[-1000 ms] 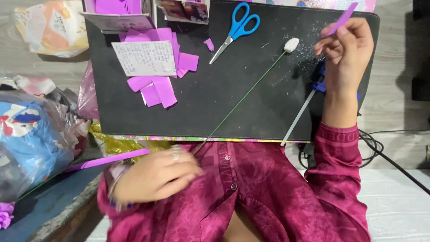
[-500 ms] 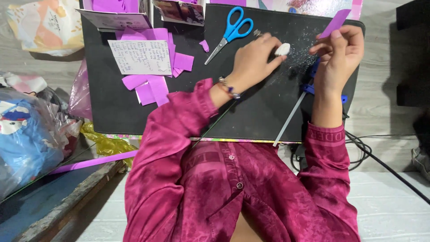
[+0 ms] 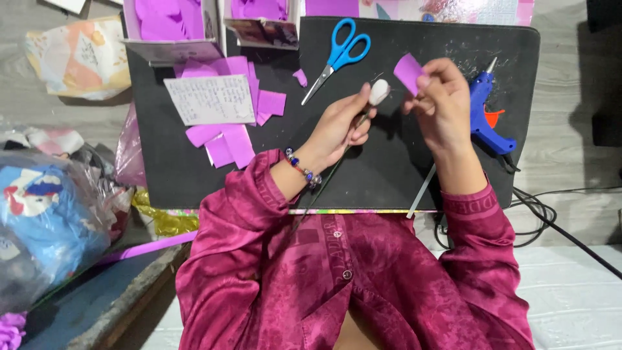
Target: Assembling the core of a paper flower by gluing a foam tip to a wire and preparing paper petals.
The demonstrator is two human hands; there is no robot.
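Observation:
My left hand [image 3: 340, 123] grips a thin green stem [image 3: 327, 178] topped by a white bud [image 3: 379, 91], held above a black board [image 3: 389, 175]. My right hand [image 3: 440, 104] pinches a small purple paper piece [image 3: 408, 71] just to the right of the bud, close to it. Both arms are in magenta sleeves, and a beaded bracelet [image 3: 303, 170] sits on my left wrist.
Blue-handled scissors [image 3: 340, 55] lie at the board's top. A blue glue gun [image 3: 486, 113] rests at the right with a cable [image 3: 551, 214] trailing off. Purple paper pieces [image 3: 227, 139] and a handwritten note [image 3: 210, 99] lie at the left. Plastic bags [image 3: 45, 220] sit far left.
My left hand rose from my lap, reached to the board and picked up the stem with the white bud. My right hand brought the purple piece in beside it.

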